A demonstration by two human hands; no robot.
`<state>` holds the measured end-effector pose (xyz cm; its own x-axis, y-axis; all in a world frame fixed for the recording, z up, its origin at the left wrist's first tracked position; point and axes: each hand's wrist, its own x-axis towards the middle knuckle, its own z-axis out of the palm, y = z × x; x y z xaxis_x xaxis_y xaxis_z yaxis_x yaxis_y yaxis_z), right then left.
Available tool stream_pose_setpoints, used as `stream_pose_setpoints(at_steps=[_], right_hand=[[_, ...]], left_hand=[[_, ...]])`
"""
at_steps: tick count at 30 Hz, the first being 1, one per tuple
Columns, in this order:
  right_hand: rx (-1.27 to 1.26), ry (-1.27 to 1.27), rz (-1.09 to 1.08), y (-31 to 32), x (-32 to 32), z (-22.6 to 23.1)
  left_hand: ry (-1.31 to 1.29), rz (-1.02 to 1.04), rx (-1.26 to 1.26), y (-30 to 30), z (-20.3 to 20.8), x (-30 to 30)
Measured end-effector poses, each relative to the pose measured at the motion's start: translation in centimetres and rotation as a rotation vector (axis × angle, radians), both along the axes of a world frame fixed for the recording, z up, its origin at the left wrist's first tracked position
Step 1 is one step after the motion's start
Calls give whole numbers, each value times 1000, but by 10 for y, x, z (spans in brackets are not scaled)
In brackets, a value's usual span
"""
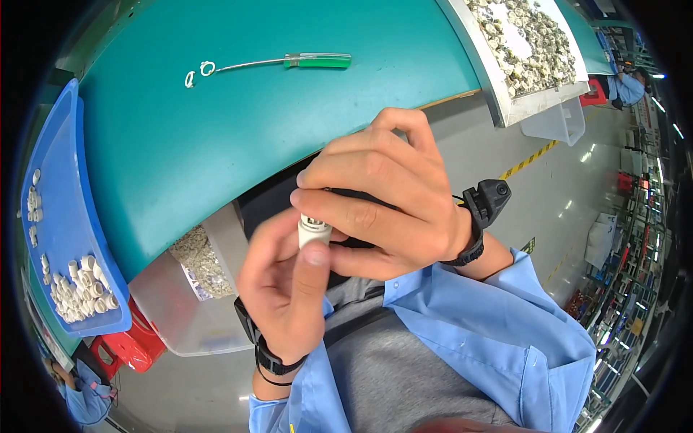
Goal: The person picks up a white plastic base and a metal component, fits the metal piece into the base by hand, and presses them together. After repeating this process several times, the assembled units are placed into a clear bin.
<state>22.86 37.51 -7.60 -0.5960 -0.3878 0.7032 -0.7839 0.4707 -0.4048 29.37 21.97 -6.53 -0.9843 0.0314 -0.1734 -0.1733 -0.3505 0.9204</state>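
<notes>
A small white cylindrical plastic part (pixel 313 232), with dark slots near its top, sits between my two hands in front of my chest. My left hand (pixel 283 281) grips it from below, thumb pressed on its side. Over its upper end lie the curled fingers of my right hand (pixel 382 195), which hide what they pinch there. Beyond, on the green table, lies a screwdriver (pixel 317 60) with a green handle. Close to its tip are a white ring (pixel 207 68) and a second white ring (pixel 190 79).
At the left a blue tray (pixel 68 209) holds many white cylindrical parts. A metal-edged tray (pixel 498 94) of small pale pieces stands at the far right. Below the table edge is a clear bin (pixel 173 310), beside a red stool (pixel 137 343). Other people sit at both sides.
</notes>
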Motion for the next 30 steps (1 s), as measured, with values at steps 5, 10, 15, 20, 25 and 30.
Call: stream_pose_setpoints(at_steps=[5,10,15,20,25,30], right_hand=[[8,-20,3,-1,3,-2],[17,-15,-63,-1,6,3],[79,-10,-49,1,6,6],[30,2,17,0,2,0],[-14,-8,28,1,5,-3],[-94,-141,63,2,8,-13]], left_hand=[[-34,-51,64,1,-7,4],[109,-87,-210,2,-8,4],[173,-117,-439,0,-14,3],[223,-123,-452,2,-16,2],[311,-83,-451,6,-19,3],[75,-187,-68,5,-17,2]])
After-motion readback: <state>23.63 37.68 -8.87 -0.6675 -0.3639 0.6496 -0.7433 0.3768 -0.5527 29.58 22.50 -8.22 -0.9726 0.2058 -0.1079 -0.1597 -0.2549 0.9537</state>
